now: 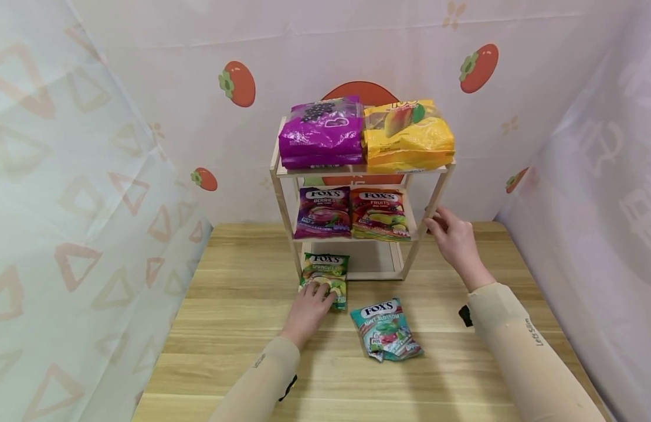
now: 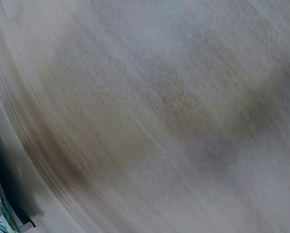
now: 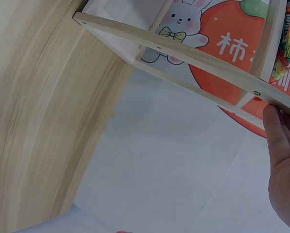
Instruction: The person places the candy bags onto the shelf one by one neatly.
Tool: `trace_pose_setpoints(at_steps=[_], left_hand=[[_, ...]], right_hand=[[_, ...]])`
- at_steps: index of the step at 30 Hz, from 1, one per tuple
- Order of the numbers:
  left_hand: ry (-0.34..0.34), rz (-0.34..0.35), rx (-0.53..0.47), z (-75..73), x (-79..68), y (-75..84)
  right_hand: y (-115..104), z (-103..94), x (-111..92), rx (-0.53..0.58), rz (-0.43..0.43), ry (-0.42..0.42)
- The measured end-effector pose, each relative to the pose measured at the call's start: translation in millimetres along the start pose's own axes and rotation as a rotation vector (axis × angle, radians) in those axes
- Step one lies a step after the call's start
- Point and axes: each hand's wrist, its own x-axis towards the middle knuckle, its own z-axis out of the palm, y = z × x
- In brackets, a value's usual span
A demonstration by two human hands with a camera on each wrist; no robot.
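Note:
A small wooden rack point(image 1: 443, 181) stands toward the back of the table. My left hand point(image 1: 308, 310) rests its spread fingers on the front of a green Fox's candy bag point(image 1: 325, 271), which leans at the left of the rack's bottom shelf. In the left wrist view only an edge of that bag point(image 2: 3, 213) shows. With its fingertips my right hand point(image 1: 454, 237) grips the rack's right front post; in the right wrist view the fingers point(image 3: 276, 131) meet the wood. A teal Fox's candy bag point(image 1: 386, 331) lies on the table between the arms.
A purple bag point(image 1: 322, 138) and a yellow bag point(image 1: 410, 138) sit on the rack's top. On its middle shelf lie a dark purple Fox's bag point(image 1: 324, 214) and a red Fox's bag point(image 1: 380, 214). Patterned cloth point(image 1: 172, 88) hangs behind and beside the wooden table point(image 1: 241, 328).

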Motion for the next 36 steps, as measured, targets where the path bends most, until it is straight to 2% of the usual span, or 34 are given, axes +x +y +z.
trace_pose_setpoints(at_steps=[7, 16, 25, 36], left_hand=[[-0.031, 0.006, -0.057, 0.8, 0.6, 0.8], [0.015, 0.015, -0.057, 2.8, 6.5, -1.5], [-0.013, -0.036, -0.107, -2.6, 14.9, -4.3], [-0.065, -0.09, -0.167, -0.4, 22.8, -7.1]], right_hand=[[-0.1, -0.1, -0.9, 0.002, -0.002, 0.006], [1.8, 0.2, -0.4, 0.007, 0.002, 0.007], [1.5, 1.0, -0.6, 0.01, 0.004, 0.006], [1.5, 1.1, -0.3, 0.01, 0.006, 0.004]])
